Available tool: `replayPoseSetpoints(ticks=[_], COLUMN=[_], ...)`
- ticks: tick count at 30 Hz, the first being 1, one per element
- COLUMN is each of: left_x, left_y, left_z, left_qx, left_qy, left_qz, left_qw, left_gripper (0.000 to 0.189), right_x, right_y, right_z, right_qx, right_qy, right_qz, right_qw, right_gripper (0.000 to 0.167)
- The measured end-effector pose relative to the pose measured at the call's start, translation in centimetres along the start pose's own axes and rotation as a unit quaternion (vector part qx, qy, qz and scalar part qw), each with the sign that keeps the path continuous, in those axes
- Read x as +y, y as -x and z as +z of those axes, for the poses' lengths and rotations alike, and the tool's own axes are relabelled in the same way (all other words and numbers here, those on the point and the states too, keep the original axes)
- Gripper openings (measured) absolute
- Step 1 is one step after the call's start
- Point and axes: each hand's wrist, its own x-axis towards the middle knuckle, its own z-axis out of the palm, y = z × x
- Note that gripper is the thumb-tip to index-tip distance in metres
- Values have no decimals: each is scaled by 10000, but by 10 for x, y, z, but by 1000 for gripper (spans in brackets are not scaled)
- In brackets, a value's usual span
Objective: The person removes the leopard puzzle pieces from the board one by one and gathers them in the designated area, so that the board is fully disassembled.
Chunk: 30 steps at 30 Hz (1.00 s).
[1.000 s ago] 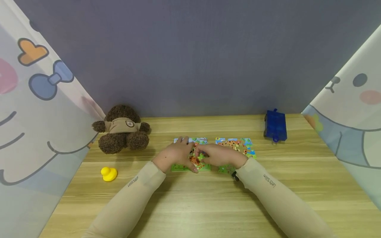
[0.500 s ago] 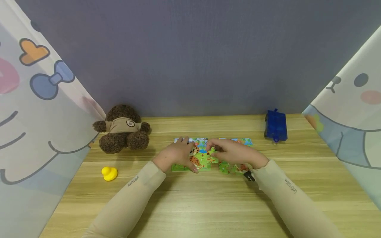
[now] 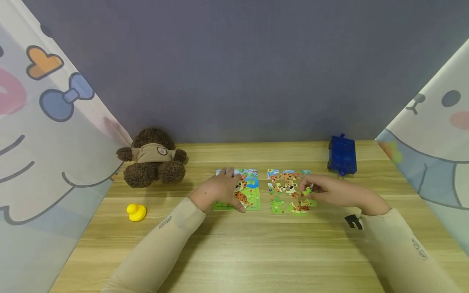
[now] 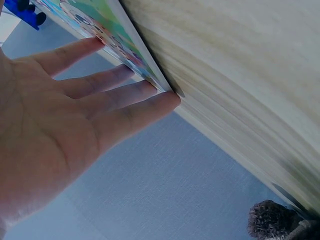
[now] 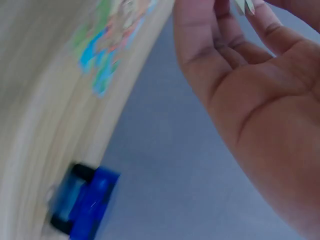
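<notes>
My left hand [image 3: 218,190] rests on a picture board [image 3: 253,198] showing a spotted leopard cub on grass. In the left wrist view its straight fingertips touch the board's face [image 4: 112,30] near one edge. To the right lies a jigsaw puzzle [image 3: 287,178] of a similar leopard picture, with gaps and uneven edges between its pieces. My right hand [image 3: 335,193] hovers at the puzzle's right side and pinches a small green puzzle piece [image 3: 309,190] between thumb and fingers. Only the thin edge of that puzzle piece [image 5: 243,6] shows in the right wrist view.
A brown teddy bear [image 3: 152,156] in a beige shirt sits at the back left, a yellow rubber duck [image 3: 136,212] in front of it. At the back right stands a blue toy cart [image 3: 342,155]. A grey wall [image 3: 234,73] closes the table's far edge.
My right hand has moved right, from over the left board to the right side of the jigsaw puzzle, carrying the puzzle piece. My left hand has stayed on the board.
</notes>
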Motion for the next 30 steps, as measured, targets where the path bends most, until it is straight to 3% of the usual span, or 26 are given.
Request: replayPoseSetpoints(ticks=[6,13,22,30], left_x=[1,1,-1,-1], left_y=[-1,-2,-1,-1], left_z=[0,1,2,1], left_qx=[-2,16,21,13], left_qy=[-81,-61,0,-62], left_qz=[-23,-38,-19,-6], left_qw=[10000,10000,10000,10000], left_gripper=[122,122,123,123], right_x=[13,27,39,44], right_y=[15,16,12,9], right_z=[-5,-3,2,4], right_qx=[-337,-701,-330,7], right_qy=[-224,-489,-649,-269], right_qz=[192,256,363,405], right_qw=[9990,9960,9967,9988], right_gripper=[10,8,12,12])
